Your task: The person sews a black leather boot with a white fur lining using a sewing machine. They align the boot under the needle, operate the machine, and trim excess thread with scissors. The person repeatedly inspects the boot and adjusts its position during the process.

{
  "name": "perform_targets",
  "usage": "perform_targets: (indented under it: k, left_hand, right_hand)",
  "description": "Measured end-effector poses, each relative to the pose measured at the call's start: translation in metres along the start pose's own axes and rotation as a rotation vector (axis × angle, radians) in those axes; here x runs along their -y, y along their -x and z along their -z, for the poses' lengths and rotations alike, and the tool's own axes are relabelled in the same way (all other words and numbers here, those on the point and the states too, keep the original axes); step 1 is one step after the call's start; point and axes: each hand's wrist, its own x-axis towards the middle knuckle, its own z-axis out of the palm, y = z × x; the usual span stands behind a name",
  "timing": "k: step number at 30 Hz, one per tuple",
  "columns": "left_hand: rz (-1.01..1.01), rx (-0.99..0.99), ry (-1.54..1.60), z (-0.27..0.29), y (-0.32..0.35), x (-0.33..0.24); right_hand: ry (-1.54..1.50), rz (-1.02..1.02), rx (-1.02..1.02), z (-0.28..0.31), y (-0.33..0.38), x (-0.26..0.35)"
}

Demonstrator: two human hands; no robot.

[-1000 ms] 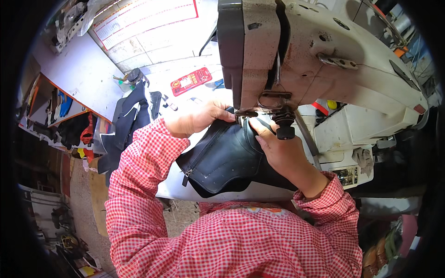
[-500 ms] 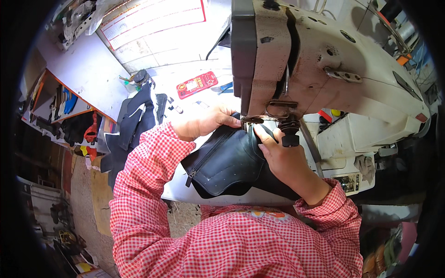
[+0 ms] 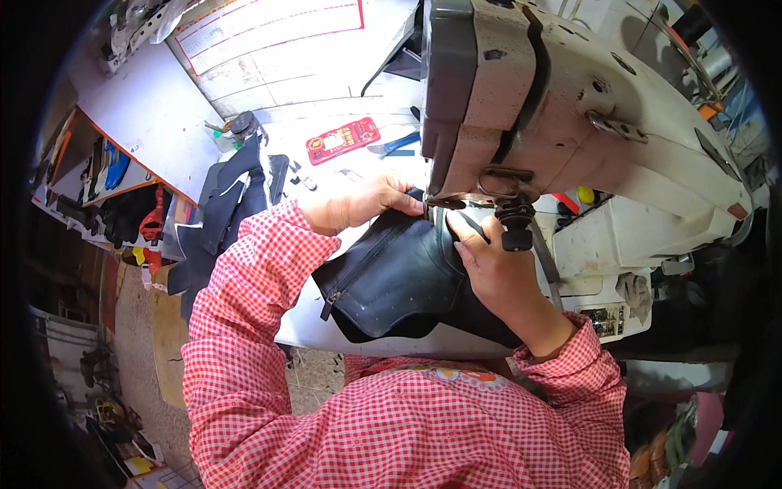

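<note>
A black leather piece with a zipper, which looks like a boot upper (image 3: 399,285), lies under the head of a large white industrial sewing machine (image 3: 562,122). My left hand (image 3: 366,204) pinches its upper edge just left of the machine's needle area. On the other side, my right hand (image 3: 503,277) grips the leather, thumb and forefinger close to the presser foot. The zipper pull (image 3: 328,306) hangs at the lower left of the piece. The machine head hides the needle and part of the leather's top edge.
On the white table behind my hands lie a red phone-shaped case (image 3: 343,140) and a blue-handled knife (image 3: 397,144). Dark cut pieces (image 3: 232,204) are heaped at the left, near a small dark-lidded jar (image 3: 243,125). A shelf unit (image 3: 147,122) stands further left.
The whole view has shifted a little, so the machine appears further right. Both hands keep their hold on the leather, which sits nearly the same under the machine head.
</note>
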Motion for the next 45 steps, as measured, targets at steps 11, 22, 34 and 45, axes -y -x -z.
perform_targets:
  k: [11, 22, 34, 45]
  left_hand:
    - [-0.067, 0.003, 0.004, 0.005, -0.015, 0.025]
    - [-0.155, 0.012, 0.039, 0.006, -0.015, 0.023]
    - [-0.011, 0.036, 0.033, -0.002, -0.012, 0.043]
    - [-0.028, 0.028, 0.207, -0.01, -0.029, 0.067]
  right_hand:
    - [0.109, 0.061, 0.01, 0.003, -0.005, 0.001]
    - [0.116, 0.199, -0.129, 0.001, -0.004, -0.001]
    - [0.195, 0.276, -0.107, 0.039, 0.008, -0.001]
    - [0.737, 0.142, -0.993, 0.237, 0.07, -0.146]
